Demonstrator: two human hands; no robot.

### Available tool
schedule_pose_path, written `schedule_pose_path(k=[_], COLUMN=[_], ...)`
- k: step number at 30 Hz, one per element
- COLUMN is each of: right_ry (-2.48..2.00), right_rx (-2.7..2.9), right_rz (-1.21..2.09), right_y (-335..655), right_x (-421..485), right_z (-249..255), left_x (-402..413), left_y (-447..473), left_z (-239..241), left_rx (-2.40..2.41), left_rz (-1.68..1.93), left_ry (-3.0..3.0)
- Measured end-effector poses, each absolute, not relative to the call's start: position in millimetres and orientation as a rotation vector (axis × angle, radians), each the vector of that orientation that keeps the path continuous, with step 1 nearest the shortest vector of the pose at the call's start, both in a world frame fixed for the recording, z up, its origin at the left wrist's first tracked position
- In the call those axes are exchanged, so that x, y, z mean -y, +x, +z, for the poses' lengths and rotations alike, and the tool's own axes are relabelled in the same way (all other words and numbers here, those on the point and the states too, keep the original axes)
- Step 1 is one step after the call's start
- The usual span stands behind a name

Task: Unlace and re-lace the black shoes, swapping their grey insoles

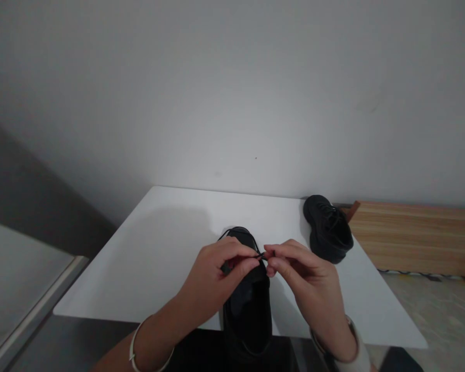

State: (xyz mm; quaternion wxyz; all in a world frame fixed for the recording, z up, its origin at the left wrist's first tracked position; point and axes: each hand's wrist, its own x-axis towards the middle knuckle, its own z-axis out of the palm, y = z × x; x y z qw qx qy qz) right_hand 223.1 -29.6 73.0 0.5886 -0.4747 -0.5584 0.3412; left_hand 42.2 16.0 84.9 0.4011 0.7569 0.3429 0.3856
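A black shoe [248,305] lies on the white table [158,248], toe pointing away from me, its heel over the near edge. My left hand [217,279] and my right hand [302,279] hover above its tongue. Both pinch the thin black shoelace [262,254] between thumb and fingers, meeting over the middle of the shoe. My left wrist carries a pale bangle; a light cuff covers my right wrist. The shoe's eyelets are hidden under my fingers.
A second black shoe [327,227] stands at the table's far right edge. A wooden board [414,237] lies on the floor beyond it, against the plain wall. A glass panel with a metal frame [31,305] runs along the left.
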Motion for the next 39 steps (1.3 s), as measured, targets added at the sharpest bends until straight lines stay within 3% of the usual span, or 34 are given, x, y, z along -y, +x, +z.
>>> schedule_pose_path(k=[10,14,23,39], right_ry=[-1.083,-1.105,-1.115,-1.059], right_rx=[1.344,1.365,1.472,1.582], right_rz=[0.818,0.73,0.683,0.651], right_y=[215.0,217.5,223.0,217.5], right_x=[31.1,32.7,35.4,38.2], right_z=[78.7,79.7,82.8,93.3], left_x=[-27.3,-61.4,-91.6,-107.3], left_y=[34.1,20.4,16.1,28.0], left_z=[80.4,47.7,-26.5,-18.5], left_rx=[-0.957,-1.272,-1.296,-1.489], left_rz=[0.877,0.813,0.546,0.161], left_ry=[1.908,1.93,1.878,2.037])
